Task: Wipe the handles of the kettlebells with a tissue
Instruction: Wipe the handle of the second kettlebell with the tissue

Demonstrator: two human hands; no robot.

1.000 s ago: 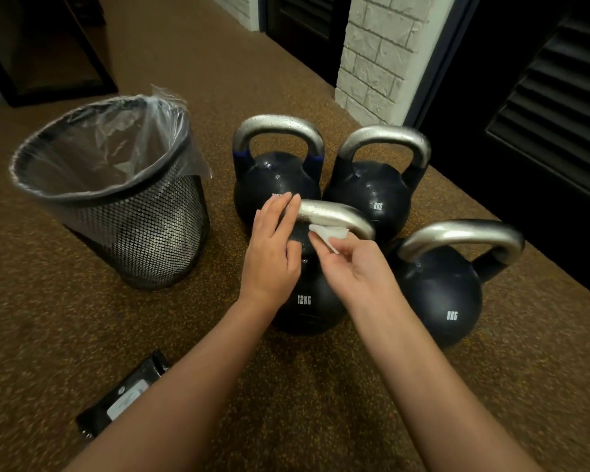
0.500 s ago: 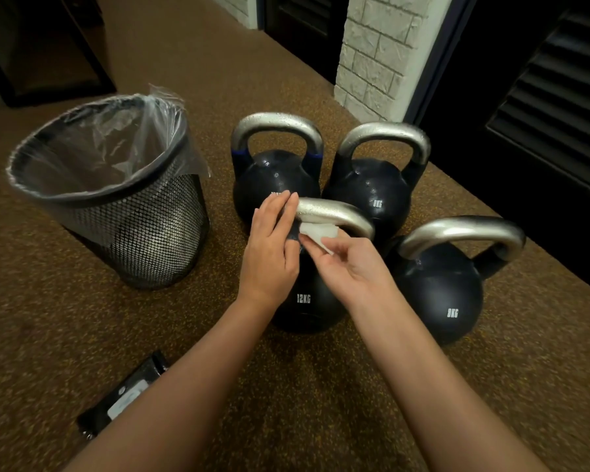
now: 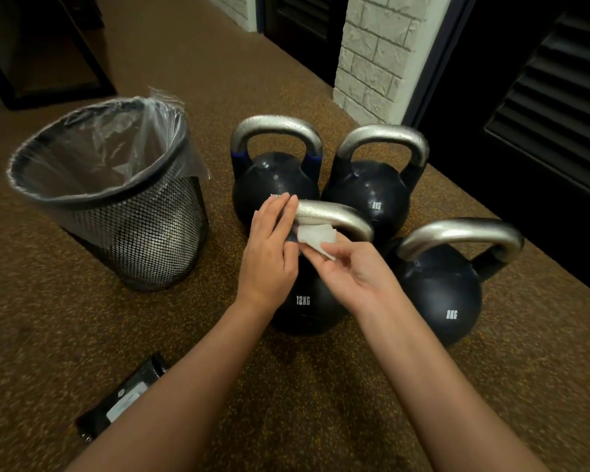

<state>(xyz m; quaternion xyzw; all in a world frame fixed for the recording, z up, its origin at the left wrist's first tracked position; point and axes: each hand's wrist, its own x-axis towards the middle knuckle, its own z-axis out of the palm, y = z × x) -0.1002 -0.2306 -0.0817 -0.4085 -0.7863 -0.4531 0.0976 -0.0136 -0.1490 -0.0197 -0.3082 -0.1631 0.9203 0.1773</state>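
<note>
While the right hand (image 3: 361,267) pinches a folded white tissue (image 3: 315,237) between thumb and fingertips and holds it against the underside of the silver handle (image 3: 334,216) at frame centre, the left hand (image 3: 269,247) lies with straight fingers over that handle's left end, touching it rather than gripping it. That handle belongs to the 12KG kettlebell (image 3: 304,301), the nearest of four black kettlebells clustered on the speckled brown floor (image 3: 82,318).

To do this stroke well, I judge the tissue should wrap further round the bar so it covers top and underside together, then travel the whole arc from one horn to the other while the left hand steadies the bell.

Room is tight on the far side: the blue-banded kettlebell (image 3: 276,178) and the rear right kettlebell (image 3: 372,195) stand just behind the handle, and the front right kettlebell (image 3: 440,291) sits close at centre right, so the right wrist has little swing that way. Open floor lies toward the bottom of the frame. A mesh bin (image 3: 143,240) lined with clear plastic stands at left, well within reach for the used tissue, and a dark wipes packet (image 3: 123,400) lies at lower left. White brick pillar (image 3: 378,56) and dark louvred doors fill the upper right.
</note>
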